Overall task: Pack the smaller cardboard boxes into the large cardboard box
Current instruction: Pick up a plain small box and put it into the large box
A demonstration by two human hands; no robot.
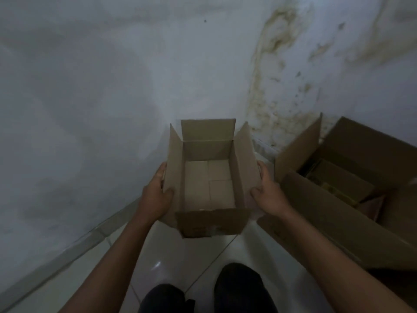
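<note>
The open cardboard box [208,220] is held between the two hands, above the tiled floor [248,256] and close to a stained wall [112,86]. The left hand [155,195] presses on its left side, thumb curled over the edge of the left flap, and the right hand [268,193] grips the right side in the same way. All four flaps stand up. Inside, on the bottom, lie the smaller boxes [208,184] (pale, packed tightly side by side). To the right of the right hand, another open cardboard box [327,213] rests on the floor; its contents are too dark to identify.
</note>
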